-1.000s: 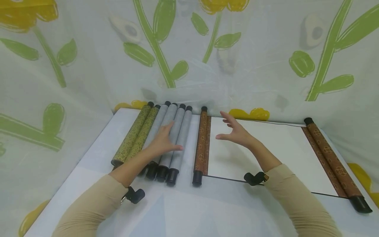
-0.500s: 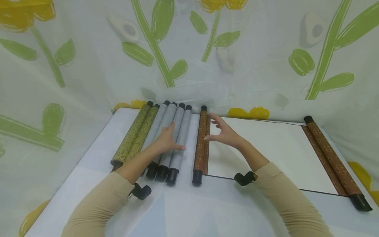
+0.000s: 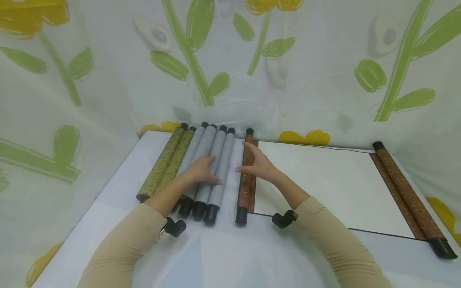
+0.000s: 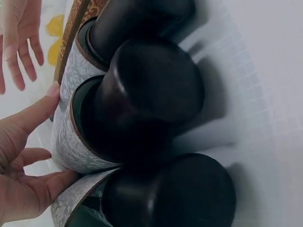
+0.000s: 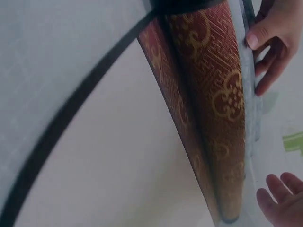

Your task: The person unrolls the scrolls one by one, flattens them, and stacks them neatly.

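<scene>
My left hand (image 3: pixel 199 171) lies over the row of grey patterned scrolls (image 3: pixel 225 160), thumb spread toward the right. In the left wrist view its thumb (image 4: pixel 40 111) and a finger reach the grey paper beside the black end caps (image 4: pixel 161 80); whether they press on it I cannot tell. My right hand (image 3: pixel 260 163) is spread over the left roller (image 3: pixel 245 176) of an unrolled brown scroll with a blank white sheet (image 3: pixel 309 180). The right wrist view shows the brown roller (image 5: pixel 213 75) with gold flowers; fingers (image 5: pixel 279 189) appear apart from it.
Two olive-green scrolls (image 3: pixel 160 164) lie left of the grey ones. The brown scroll's right roller (image 3: pixel 405 188) sits by the table's right edge. A flower-printed white curtain (image 3: pixel 306 92) stands behind the table (image 3: pixel 223 256).
My right hand has moved left, from above the white sheet to above the brown left roller. My left hand has stayed over the grey scrolls with only a small shift. The scrolls have not moved.
</scene>
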A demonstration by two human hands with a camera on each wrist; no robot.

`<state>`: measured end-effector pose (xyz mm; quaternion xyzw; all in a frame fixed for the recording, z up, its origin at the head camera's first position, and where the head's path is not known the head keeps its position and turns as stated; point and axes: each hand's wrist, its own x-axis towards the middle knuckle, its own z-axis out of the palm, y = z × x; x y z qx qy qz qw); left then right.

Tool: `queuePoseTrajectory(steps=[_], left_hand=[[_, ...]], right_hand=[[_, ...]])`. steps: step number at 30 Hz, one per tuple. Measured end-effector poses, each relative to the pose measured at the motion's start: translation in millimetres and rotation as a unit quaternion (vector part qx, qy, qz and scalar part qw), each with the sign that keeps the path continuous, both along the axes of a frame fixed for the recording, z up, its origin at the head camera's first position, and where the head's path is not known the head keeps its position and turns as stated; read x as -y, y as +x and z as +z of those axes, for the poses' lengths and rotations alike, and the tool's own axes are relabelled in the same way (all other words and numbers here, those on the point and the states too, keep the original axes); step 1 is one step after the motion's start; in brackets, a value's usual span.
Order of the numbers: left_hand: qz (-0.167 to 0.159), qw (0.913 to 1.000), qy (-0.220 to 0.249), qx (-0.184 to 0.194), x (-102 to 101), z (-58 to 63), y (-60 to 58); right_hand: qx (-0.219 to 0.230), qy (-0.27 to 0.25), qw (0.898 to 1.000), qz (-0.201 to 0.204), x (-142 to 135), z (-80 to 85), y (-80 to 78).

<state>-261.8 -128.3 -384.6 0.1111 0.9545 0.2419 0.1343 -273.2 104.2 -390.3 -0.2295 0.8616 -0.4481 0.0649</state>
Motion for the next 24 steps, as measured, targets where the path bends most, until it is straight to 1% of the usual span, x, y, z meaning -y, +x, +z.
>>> queuePoseTrajectory(steps=[5,8,12,15,17,19,21,24], left_hand=[[-0.013,0.9998,-0.014,0.0,-1.3,0.9,-4.6],[-0.022,0.9995,-0.019,-0.006,-1.8,-0.3,-6.6],[-0.032,0.999,-0.03,-0.007,-2.9,-4.8,-6.6],[-0.039,0.9984,-0.04,-0.012,-4.1,-8.7,-5.7],[-0.041,0.9981,-0.04,-0.02,-5.1,-10.2,-5.1],[-0.044,0.9979,-0.039,-0.027,-6.2,-11.1,-4.2],[-0.046,0.9979,-0.035,-0.031,-7.5,-11.8,-3.5],[-0.044,0.9981,-0.027,-0.033,-9.7,-12.3,-3.4]], right_hand=[[0.018,-0.024,1.0,0.0,14.5,-7.0,0.2],[0.032,-0.042,0.999,0.008,23.7,-12.0,0.6],[0.04,-0.052,0.998,0.016,34.6,-16.8,2.4],[0.036,-0.054,0.998,0.013,41.3,-20.5,3.1],[0.035,-0.053,0.998,0.004,45.6,-22.7,3.2],[0.04,-0.049,0.998,-0.015,49.5,-24.8,2.9],[0.06,-0.052,0.996,-0.034,53.4,-25.2,3.2],[0.104,-0.065,0.991,-0.059,58.3,-24.6,3.3]])
